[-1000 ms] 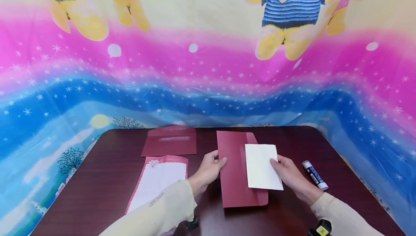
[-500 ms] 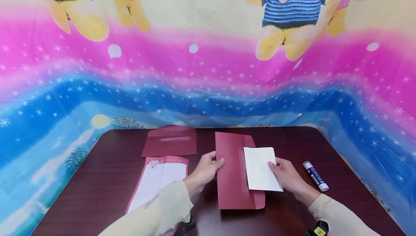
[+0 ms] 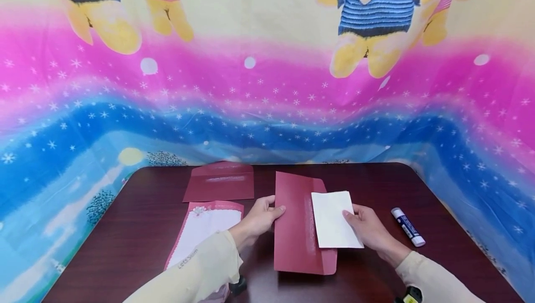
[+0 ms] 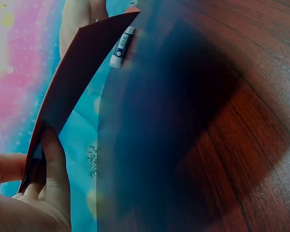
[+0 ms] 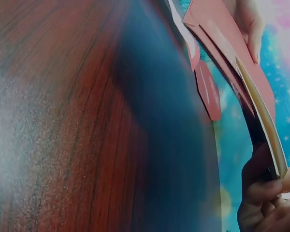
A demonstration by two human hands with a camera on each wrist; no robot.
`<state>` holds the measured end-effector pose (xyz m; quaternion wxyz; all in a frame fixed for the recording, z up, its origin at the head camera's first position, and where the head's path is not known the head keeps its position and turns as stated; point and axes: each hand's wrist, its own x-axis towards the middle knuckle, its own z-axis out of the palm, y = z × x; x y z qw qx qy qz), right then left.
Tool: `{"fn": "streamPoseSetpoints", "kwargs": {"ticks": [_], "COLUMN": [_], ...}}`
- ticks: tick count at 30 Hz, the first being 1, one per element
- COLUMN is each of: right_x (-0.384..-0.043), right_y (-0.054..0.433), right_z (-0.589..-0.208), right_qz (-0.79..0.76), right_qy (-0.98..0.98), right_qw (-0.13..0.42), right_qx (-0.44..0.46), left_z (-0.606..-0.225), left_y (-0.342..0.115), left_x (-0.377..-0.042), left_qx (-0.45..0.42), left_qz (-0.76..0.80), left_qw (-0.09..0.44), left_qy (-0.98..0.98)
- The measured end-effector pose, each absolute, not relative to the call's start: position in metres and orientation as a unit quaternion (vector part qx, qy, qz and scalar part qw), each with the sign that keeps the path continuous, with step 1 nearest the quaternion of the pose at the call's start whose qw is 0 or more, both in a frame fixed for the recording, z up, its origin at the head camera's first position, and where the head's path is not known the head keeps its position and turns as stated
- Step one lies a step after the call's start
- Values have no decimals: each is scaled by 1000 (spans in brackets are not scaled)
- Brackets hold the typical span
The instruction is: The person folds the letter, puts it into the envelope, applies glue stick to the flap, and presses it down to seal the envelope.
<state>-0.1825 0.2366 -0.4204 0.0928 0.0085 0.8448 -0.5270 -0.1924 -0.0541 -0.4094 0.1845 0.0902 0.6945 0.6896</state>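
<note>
In the head view a dark red envelope (image 3: 294,224) is held up over the table with its flap side to the right. My left hand (image 3: 260,217) pinches its left long edge, thumb on the front and fingers behind, as the left wrist view also shows. A folded white paper (image 3: 334,222) overlaps the envelope's flap. My right hand (image 3: 369,226) pinches that paper at its right edge, thumb on top. From the right wrist, the paper's folded layers (image 5: 266,118) show edge-on between thumb and fingers, with the envelope (image 5: 222,38) just beyond.
On the dark wooden table (image 3: 359,275) a glue stick (image 3: 408,227) lies to the right. Another red envelope (image 3: 219,184) with its flap up lies at the back left. In front of it is a red-bordered white sheet (image 3: 209,228), partly under the left sleeve. A printed cloth (image 3: 267,108) hangs behind.
Both hands have drifted slightly left and closer to the body, carrying the envelope and the folded paper along. The glue stick and the things on the left stay put.
</note>
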Motion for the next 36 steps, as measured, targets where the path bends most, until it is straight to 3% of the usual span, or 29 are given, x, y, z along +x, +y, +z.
{"fn": "streamPoseSetpoints", "kwargs": {"ticks": [19, 27, 36], "right_x": [-179, -181, -184], "right_y": [230, 227, 227], "right_z": [-409, -411, -414], "right_qz": [-484, -513, -571], "right_qy": [874, 855, 813], "right_qw": [19, 42, 109], "right_qx": [-42, -61, -18], "left_z": [-414, -420, -426], "left_y": [-57, -48, -53], "left_x": [-193, -188, -190], "left_qx": [85, 83, 83], "left_qz": [703, 714, 730], "left_qw": [212, 193, 198], "left_qy": [673, 668, 649]}}
